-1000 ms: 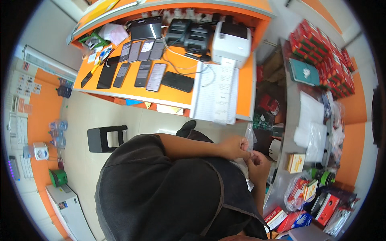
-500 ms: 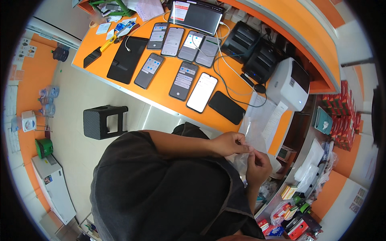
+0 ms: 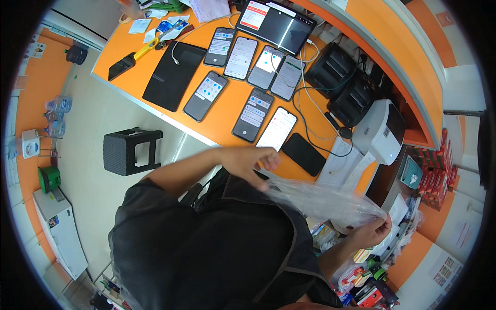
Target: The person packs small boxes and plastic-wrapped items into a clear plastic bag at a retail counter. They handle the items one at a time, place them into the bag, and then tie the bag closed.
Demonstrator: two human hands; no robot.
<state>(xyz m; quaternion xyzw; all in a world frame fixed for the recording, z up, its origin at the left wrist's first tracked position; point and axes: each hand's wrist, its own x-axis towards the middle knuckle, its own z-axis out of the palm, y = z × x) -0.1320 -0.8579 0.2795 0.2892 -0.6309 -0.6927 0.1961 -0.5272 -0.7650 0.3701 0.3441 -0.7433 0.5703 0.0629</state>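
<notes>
clear plastic (image 3: 320, 199) stretches between the two hands at the near side of the orange desk (image 3: 223, 129). the right hand (image 3: 374, 232) is closed around one end; the left hand (image 3: 245, 161), blurred, has half-curled fingers at the other, its grip unclear.

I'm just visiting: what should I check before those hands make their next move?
Right hand closed on the clear plastic: ok.
Left hand closed on it: not ok, fingers and thumb look apart.
Left thumb touching the plastic: cannot tell, blurred.
Plastic spanning the space between both hands: ok.
Plastic open at one end: cannot tell.
Phones resting on the orange desk: ok.
</notes>
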